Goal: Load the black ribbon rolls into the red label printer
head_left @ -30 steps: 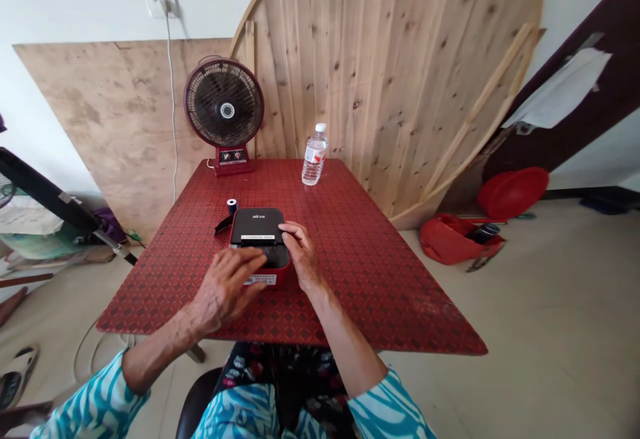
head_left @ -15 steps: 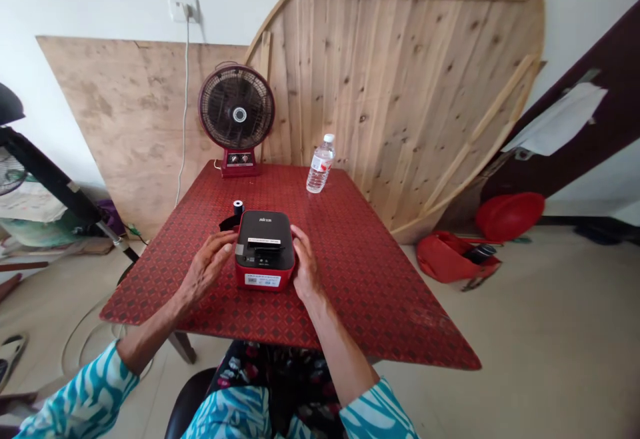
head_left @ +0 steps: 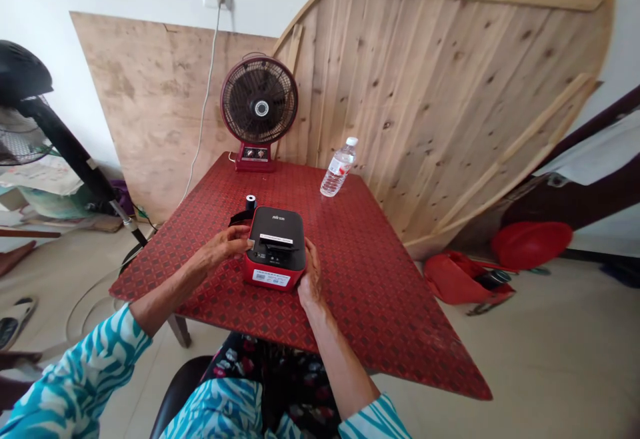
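A small thermal printer (head_left: 276,226), black on top and red below, sits near the middle of the table, with a white label on its front. A paper strip lies across the slot in its lid. My left hand (head_left: 223,247) is at its left side, fingers stretched out and fingertips touching the front left edge. Against the right side my right hand (head_left: 311,276) is curved, its fingers running along the wall and partly hidden by the printer. Just behind the printer stand a small paper roll (head_left: 251,202) and a black strap-like item (head_left: 241,216).
On the red patterned table (head_left: 370,306) stand a dark red fan (head_left: 260,109) and a clear water bottle (head_left: 339,169) farther back. Wooden boards (head_left: 400,106) lean on the wall behind. To the right, a red bag (head_left: 457,278) lies on the floor; left is a standing fan (head_left: 65,146).
The view has shifted and tilted slightly. My left hand has moved a little, its thumb now at the printer's front left corner. My right hand remains at the right side.
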`<state>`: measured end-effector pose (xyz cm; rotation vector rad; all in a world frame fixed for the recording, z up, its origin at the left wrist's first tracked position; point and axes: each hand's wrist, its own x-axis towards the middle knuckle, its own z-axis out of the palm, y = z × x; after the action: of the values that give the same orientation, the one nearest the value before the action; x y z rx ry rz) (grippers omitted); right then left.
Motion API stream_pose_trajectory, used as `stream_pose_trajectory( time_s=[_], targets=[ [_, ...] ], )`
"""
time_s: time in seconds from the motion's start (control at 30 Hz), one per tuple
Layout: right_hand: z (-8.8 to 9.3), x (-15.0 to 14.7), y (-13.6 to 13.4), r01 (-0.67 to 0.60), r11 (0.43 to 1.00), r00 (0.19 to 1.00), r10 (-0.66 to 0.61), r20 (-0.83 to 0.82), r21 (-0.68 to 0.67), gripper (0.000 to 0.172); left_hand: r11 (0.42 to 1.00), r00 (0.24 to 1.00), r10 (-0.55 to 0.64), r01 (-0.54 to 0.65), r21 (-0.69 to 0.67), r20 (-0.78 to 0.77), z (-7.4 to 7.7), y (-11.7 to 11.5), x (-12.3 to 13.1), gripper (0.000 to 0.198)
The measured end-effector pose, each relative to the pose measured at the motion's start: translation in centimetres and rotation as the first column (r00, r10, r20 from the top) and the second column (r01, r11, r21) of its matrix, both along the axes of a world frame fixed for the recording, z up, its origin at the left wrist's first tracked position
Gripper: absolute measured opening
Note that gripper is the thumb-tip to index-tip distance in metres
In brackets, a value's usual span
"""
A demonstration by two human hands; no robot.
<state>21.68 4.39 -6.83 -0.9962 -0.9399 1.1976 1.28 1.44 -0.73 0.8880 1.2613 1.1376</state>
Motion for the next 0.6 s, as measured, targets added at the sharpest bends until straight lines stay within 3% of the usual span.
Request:
stream_pose_trajectory(
  time_s=[0.17, 0.33, 0.5, 0.6],
  targets=[
    [-0.4, -0.1, 0.0, -0.005, 0.999, 1.000, 0.004, -0.023, -0.036, 0.046, 0.997, 0.982, 0.074, -0.067, -0.047, 0.175, -0.3, 0.0, 1.1, 0.057],
    [-0.1, -0.2, -0.2, -0.009, 1.000, 0.998, 0.008, -0.057, -0.028, 0.047, 0.995, 0.965, 0.084, -0.069, -0.066, 0.249, -0.5, 0.1, 1.4, 0.056],
    [-0.2, -0.1, -0.1, 0.015, 1.000, 1.000, -0.015, 0.002, 0.010, 0.045, 0.993, 0.981, 0.092, -0.078, -0.083, 0.168, -1.1, 0.6, 0.8, 0.059],
    [-0.6, 0.0, 0.1, -0.005, 0.999, 1.000, 0.004, 0.028, 0.038, 0.046, 0.997, 0.996, 0.078, -0.077, -0.024, 0.032, -0.4, 0.6, 0.3, 0.055]
  ],
)
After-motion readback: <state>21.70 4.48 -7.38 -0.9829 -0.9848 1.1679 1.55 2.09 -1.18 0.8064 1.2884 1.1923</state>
